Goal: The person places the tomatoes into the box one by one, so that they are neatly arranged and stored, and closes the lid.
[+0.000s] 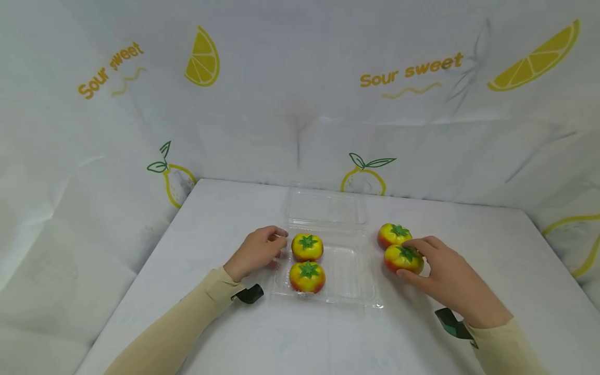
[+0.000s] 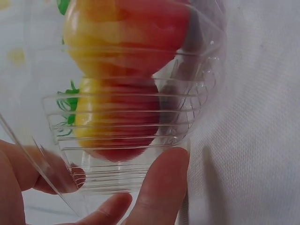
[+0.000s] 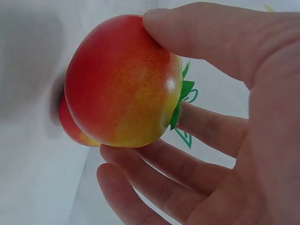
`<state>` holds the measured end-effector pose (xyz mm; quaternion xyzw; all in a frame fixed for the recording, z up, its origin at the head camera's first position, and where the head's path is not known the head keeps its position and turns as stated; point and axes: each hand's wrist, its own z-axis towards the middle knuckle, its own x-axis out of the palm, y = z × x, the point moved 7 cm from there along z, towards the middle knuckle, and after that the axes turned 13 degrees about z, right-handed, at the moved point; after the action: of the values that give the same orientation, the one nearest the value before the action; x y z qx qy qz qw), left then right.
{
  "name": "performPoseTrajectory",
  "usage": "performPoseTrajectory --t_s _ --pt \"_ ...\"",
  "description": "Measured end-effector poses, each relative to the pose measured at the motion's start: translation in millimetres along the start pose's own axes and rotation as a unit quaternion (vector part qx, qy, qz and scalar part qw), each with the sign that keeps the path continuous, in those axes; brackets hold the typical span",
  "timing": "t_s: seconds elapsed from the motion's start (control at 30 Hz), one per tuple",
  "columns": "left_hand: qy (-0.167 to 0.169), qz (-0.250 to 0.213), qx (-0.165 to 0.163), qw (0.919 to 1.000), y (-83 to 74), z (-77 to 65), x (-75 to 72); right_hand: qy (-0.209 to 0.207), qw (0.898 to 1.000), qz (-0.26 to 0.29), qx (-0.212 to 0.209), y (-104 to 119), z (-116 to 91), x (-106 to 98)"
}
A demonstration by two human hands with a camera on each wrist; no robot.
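My right hand (image 1: pixel 447 273) grips a red-and-yellow tomato (image 1: pixel 402 259) with a green leafy top; in the right wrist view, the thumb presses one side of that tomato (image 3: pixel 124 84) and fingers lie against the other. Just behind it is another tomato (image 1: pixel 392 235), partly hidden in the right wrist view. A clear plastic container (image 1: pixel 347 278) lies with its lid (image 1: pixel 323 205) folded back. Two tomatoes, a rear one (image 1: pixel 307 247) and a front one (image 1: pixel 307 277), sit in its left half. My left hand (image 1: pixel 258 250) holds the container's left edge, thumb (image 2: pixel 161 187) low against the wall.
The white-covered table (image 1: pixel 234 338) ends at a white cloth backdrop (image 1: pixel 290 94) printed with lemons and lettering. Cloth also hangs along the left and right sides. Dark wrist straps (image 1: pixel 250 294) show at both sleeves.
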<state>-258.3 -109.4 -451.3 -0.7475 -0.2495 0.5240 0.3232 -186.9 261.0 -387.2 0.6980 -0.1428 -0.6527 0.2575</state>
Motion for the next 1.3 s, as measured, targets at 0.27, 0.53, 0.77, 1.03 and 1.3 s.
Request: performPoseTrajectory --t_s 0.27,0.53,0.77,1.03,1.3 --pt "0.003 -0.005 -0.01 0.9999 1.1 -0.8 0.9 -0.018 0.999 0.009 -0.037 10.5 6.4 -7.6" --pt "0.004 -0.013 -0.018 0.9997 3.6 0.6 1.8 -0.019 0.999 0.002 -0.043 31.0 18.2 -7.6" --pt "0.006 -0.015 -0.016 0.9997 2.4 -0.1 1.3 -0.039 0.997 0.013 -0.065 46.2 25.1 -14.4" --pt "0.005 -0.017 -0.015 0.9997 1.0 -1.6 -0.2 -0.018 0.997 0.039 -0.065 64.6 36.0 -0.9" --pt "0.001 -0.012 -0.011 0.9999 1.0 -0.2 -0.3 -0.004 0.996 0.035 -0.08 81.4 46.3 15.0"
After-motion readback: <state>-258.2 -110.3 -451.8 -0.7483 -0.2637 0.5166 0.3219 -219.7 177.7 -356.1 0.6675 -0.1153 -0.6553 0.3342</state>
